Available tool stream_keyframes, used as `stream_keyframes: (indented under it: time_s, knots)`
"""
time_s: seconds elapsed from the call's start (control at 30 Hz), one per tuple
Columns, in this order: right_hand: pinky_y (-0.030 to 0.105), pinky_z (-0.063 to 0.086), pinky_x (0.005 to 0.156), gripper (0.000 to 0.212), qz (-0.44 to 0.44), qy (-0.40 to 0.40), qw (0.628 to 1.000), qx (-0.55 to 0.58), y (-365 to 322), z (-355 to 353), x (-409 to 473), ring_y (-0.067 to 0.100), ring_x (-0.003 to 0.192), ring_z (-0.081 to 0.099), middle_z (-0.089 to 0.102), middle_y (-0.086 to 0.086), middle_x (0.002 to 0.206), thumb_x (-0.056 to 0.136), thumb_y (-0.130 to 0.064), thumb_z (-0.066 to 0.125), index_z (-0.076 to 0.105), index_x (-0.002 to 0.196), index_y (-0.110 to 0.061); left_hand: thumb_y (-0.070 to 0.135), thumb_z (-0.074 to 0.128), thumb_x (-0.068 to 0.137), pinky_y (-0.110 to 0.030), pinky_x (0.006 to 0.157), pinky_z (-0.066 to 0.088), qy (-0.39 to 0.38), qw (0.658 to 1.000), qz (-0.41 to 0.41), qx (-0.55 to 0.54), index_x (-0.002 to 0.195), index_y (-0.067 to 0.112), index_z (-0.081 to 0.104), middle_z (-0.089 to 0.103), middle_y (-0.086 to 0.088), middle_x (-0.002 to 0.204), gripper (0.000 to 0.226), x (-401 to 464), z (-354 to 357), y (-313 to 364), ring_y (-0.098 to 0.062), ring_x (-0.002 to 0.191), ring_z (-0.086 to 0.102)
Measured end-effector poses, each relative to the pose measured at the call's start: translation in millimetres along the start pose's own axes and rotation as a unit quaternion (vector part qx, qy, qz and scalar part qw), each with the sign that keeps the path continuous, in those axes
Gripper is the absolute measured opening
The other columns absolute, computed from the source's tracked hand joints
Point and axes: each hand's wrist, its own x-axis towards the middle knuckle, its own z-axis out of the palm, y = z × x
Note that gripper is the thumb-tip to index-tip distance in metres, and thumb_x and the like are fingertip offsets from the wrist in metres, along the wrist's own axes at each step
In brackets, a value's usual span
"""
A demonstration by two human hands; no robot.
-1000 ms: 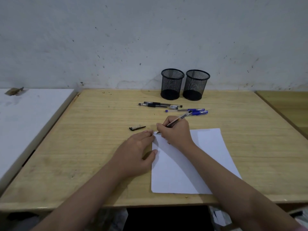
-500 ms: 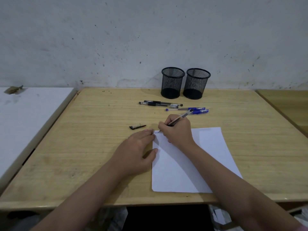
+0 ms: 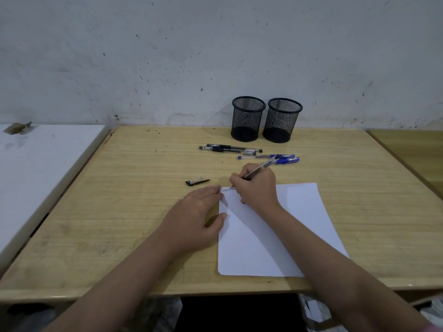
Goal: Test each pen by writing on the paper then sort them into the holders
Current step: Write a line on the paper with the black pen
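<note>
My right hand (image 3: 257, 186) grips a black pen (image 3: 262, 167), its tip touching the top left corner of the white paper (image 3: 275, 236), where small scribbles show. My left hand (image 3: 196, 219) lies flat on the table with its fingertips on the paper's left edge. The pen's black cap (image 3: 197, 182) lies on the table left of my hands. Two black pens (image 3: 227, 148) and two blue pens (image 3: 278, 158) lie behind my right hand. Two black mesh holders, a left holder (image 3: 247, 119) and a right holder (image 3: 282, 121), stand at the back by the wall and look empty.
The wooden table (image 3: 119, 200) ends near me at its front edge. A white surface (image 3: 36, 168) adjoins it on the left, with a small brown object (image 3: 16, 128) at its far end. Another wooden surface (image 3: 417, 149) lies to the right.
My right hand has shifted slightly right along the paper's top edge and a short line of scribbles has appeared at the corner. My left hand has stayed put.
</note>
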Motion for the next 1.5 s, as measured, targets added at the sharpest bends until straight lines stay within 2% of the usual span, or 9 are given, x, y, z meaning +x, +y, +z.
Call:
stream_keyframes:
  time_s: [0.43,0.6,0.7,0.8,1.03,1.13,1.3,1.4,1.5]
  knots:
    - [0.046,0.051,0.045,0.023,0.001,0.007,1.0,-0.01,-1.4,-2.4,-0.9,0.023,0.044,0.046,0.05,0.02,0.049,0.072,-0.008,0.064,0.054,0.058,0.007,0.042,0.047,0.079,-0.015,0.105,0.022,0.005,1.0,0.001,0.003,0.132,0.015,0.048,0.043,0.005,0.143,0.059,-0.1,0.0,1.3,-0.006,0.133,0.034]
    - [0.042,0.051,0.045,0.022,0.008,0.015,1.0,-0.005,-4.3,-2.9,-2.0,0.022,0.043,0.045,0.045,0.007,0.044,0.073,-0.005,0.064,0.053,0.057,0.007,0.043,0.046,0.078,-0.014,0.104,0.021,0.007,1.0,-0.002,0.004,0.132,0.017,0.047,0.041,0.008,0.144,0.06,0.0,0.1,0.8,-0.005,0.134,0.033]
    - [0.036,0.049,0.044,0.022,0.006,0.018,1.0,-0.012,-4.0,-4.1,-2.1,0.036,0.044,0.051,0.05,0.017,0.046,0.073,-0.005,0.063,0.053,0.058,0.007,0.043,0.046,0.078,-0.017,0.105,0.024,0.006,1.0,-0.004,-0.002,0.132,0.017,0.047,0.042,0.006,0.143,0.059,-0.6,0.8,0.8,-0.006,0.133,0.034]
    - [0.026,0.043,0.041,0.021,0.005,0.022,1.0,-0.015,-4.1,-4.1,-1.8,0.039,0.046,0.056,0.057,0.025,0.053,0.074,-0.005,0.063,0.055,0.059,0.008,0.043,0.046,0.079,-0.017,0.105,0.024,0.005,1.0,-0.003,0.0,0.132,0.017,0.047,0.042,0.007,0.144,0.06,-0.6,1.1,0.3,-0.006,0.133,0.034]
    - [0.03,0.046,0.04,0.021,0.006,0.024,0.999,-0.021,-4.7,-5.5,-2.8,0.035,0.043,0.056,0.058,0.029,0.055,0.075,-0.005,0.063,0.056,0.062,0.01,0.045,0.045,0.079,-0.015,0.105,0.022,0.005,1.0,-0.003,0.002,0.133,0.018,0.046,0.041,0.009,0.144,0.061,0.4,1.3,-0.6,-0.004,0.134,0.032]
    - [0.038,0.05,0.042,0.021,0.017,0.016,1.0,-0.019,-7.2,-6.7,-3.7,0.029,0.041,0.053,0.057,0.028,0.055,0.075,-0.005,0.064,0.056,0.063,0.011,0.044,0.046,0.079,-0.019,0.107,0.026,0.009,1.0,0.002,0.003,0.132,0.018,0.046,0.041,0.008,0.144,0.06,0.7,2.3,-2.0,-0.004,0.134,0.032]
    - [0.042,0.05,0.039,0.02,0.045,0.03,0.999,-0.004,-6.5,-6.9,-4.6,0.026,0.038,0.051,0.052,0.024,0.051,0.073,-0.005,0.062,0.053,0.062,0.01,0.05,0.04,0.076,-0.023,0.109,0.029,0.014,1.0,0.005,-0.012,0.131,0.017,0.048,0.043,0.008,0.142,0.064,0.1,2.3,-1.3,-0.005,0.133,0.034]
    - [0.042,0.05,0.039,0.021,0.036,0.026,0.999,-0.007,-5.7,-6.7,-5.3,0.034,0.04,0.054,0.055,0.031,0.055,0.072,-0.005,0.062,0.053,0.061,0.01,0.047,0.044,0.077,-0.019,0.105,0.026,0.02,1.0,0.007,-0.016,0.13,0.017,0.049,0.045,0.007,0.141,0.061,1.1,3.3,-1.7,-0.006,0.132,0.036]
    - [0.035,0.05,0.036,0.021,0.058,0.049,0.997,0.016,-6.4,-9.6,-5.9,0.033,0.045,0.054,0.055,0.023,0.055,0.074,-0.006,0.063,0.054,0.06,0.005,0.043,0.046,0.078,-0.026,0.106,0.033,0.03,0.999,0.012,-0.013,0.127,0.015,0.053,0.049,0.003,0.138,0.057,0.3,3.5,-3.1,-0.011,0.129,0.041]
